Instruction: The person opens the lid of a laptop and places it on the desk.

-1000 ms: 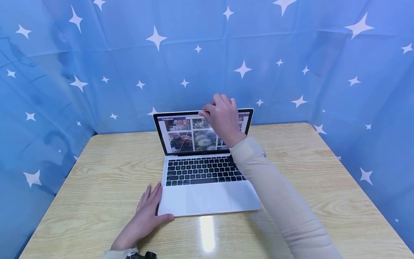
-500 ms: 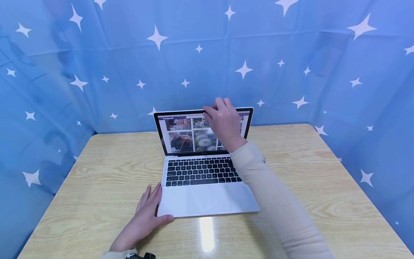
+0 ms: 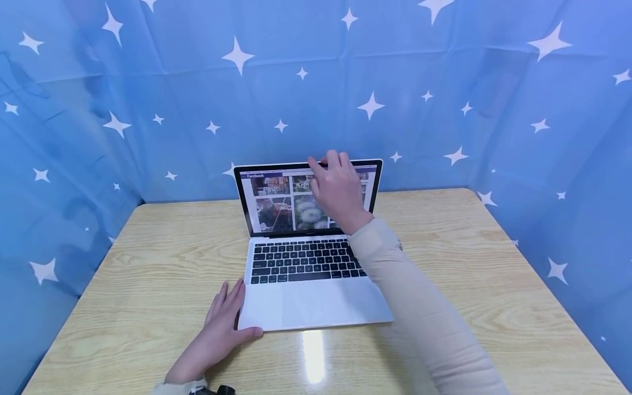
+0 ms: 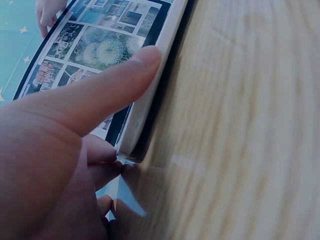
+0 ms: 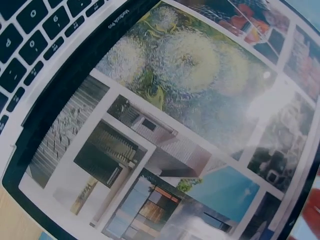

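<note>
A silver laptop sits on the table, its lid raised and its lit screen showing a grid of pictures. My right hand holds the lid's top edge, fingers bent over the rim. In the right wrist view the screen fills most of the picture; only a bit of that hand shows at the lower right edge. My left hand rests against the front left corner of the base, its thumb extended along the front edge and its fingers along the left side.
The laptop stands on a light wood-grain table. A blue curtain with white stars hangs behind the table and along both sides. A dark wrist strap shows at the left cuff.
The lid's top edge has risen slightly in the head view. My right hand's fingers have shifted at the rim, one now pointing up. The left hand stays at the corner.
</note>
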Action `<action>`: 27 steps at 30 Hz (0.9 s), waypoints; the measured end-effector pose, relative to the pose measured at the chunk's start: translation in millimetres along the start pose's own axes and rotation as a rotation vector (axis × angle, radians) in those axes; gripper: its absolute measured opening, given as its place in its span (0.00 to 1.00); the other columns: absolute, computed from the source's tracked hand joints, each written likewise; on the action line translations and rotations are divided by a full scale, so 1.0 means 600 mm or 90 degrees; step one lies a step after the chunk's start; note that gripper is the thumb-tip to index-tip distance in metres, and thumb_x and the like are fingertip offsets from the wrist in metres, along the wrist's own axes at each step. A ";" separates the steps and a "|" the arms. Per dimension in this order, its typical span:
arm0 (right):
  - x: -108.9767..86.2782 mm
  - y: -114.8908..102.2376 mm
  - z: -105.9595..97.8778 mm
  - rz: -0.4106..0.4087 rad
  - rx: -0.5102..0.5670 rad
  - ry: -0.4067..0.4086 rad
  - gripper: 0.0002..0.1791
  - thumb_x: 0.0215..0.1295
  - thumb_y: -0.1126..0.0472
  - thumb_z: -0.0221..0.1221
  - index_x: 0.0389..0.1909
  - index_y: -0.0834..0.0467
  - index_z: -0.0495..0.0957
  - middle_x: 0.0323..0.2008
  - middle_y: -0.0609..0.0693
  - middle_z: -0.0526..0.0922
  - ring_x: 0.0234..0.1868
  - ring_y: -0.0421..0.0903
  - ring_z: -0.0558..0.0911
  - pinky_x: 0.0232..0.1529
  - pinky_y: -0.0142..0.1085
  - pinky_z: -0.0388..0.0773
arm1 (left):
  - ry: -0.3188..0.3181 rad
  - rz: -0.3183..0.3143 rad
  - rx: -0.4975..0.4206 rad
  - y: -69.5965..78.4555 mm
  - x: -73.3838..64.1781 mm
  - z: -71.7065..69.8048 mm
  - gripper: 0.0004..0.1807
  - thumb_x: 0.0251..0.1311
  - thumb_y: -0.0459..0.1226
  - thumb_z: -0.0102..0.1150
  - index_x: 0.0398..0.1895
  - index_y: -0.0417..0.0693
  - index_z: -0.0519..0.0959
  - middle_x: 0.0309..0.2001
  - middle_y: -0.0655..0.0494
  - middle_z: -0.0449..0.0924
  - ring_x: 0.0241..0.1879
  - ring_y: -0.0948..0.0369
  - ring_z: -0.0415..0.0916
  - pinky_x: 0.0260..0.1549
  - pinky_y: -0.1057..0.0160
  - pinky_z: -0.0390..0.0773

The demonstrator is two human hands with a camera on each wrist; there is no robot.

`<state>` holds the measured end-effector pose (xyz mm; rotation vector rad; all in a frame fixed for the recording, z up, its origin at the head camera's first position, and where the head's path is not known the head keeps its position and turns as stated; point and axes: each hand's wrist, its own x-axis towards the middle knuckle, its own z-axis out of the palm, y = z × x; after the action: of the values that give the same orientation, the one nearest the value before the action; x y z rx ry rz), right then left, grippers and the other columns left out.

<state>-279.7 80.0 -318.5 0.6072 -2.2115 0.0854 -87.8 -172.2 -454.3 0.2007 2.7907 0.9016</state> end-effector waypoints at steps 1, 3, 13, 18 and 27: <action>0.001 0.000 -0.001 0.001 0.003 -0.002 0.20 0.62 0.57 0.45 0.54 0.53 0.74 0.36 0.55 0.71 0.33 0.50 0.66 0.33 0.38 0.66 | 0.001 0.001 0.001 0.000 0.000 -0.001 0.59 0.39 0.64 0.58 0.69 0.42 0.45 0.70 0.51 0.38 0.66 0.46 0.23 0.60 0.42 0.31; 0.002 0.000 -0.002 0.003 0.008 -0.007 0.21 0.62 0.57 0.44 0.54 0.54 0.74 0.36 0.55 0.71 0.34 0.50 0.66 0.32 0.38 0.66 | 0.001 0.002 0.002 0.001 0.000 -0.002 0.59 0.39 0.64 0.59 0.69 0.42 0.45 0.70 0.51 0.38 0.66 0.46 0.23 0.60 0.43 0.31; 0.003 0.003 0.000 0.016 0.006 -0.053 0.22 0.61 0.56 0.44 0.56 0.53 0.72 0.37 0.54 0.70 0.32 0.49 0.63 0.29 0.36 0.62 | -0.007 -0.010 0.002 0.004 -0.004 -0.002 0.59 0.39 0.64 0.58 0.69 0.42 0.44 0.70 0.50 0.38 0.66 0.46 0.24 0.60 0.43 0.31; 0.005 0.002 -0.002 0.013 -0.011 -0.077 0.22 0.61 0.55 0.45 0.57 0.51 0.71 0.38 0.54 0.70 0.33 0.49 0.64 0.31 0.37 0.64 | -0.007 -0.012 -0.003 0.002 -0.006 0.001 0.60 0.39 0.64 0.58 0.69 0.42 0.44 0.70 0.50 0.38 0.66 0.46 0.23 0.60 0.42 0.30; 0.016 0.010 -0.004 0.029 0.003 -0.112 0.22 0.60 0.55 0.50 0.57 0.51 0.71 0.38 0.54 0.70 0.33 0.48 0.63 0.23 0.34 0.64 | -0.003 -0.013 -0.002 0.001 -0.002 0.003 0.60 0.38 0.65 0.57 0.69 0.44 0.43 0.70 0.52 0.37 0.66 0.47 0.23 0.59 0.42 0.31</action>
<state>-285.8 82.4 -309.1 0.5855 -2.3963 0.0628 -86.1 -170.9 -454.9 0.1735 2.7809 0.9002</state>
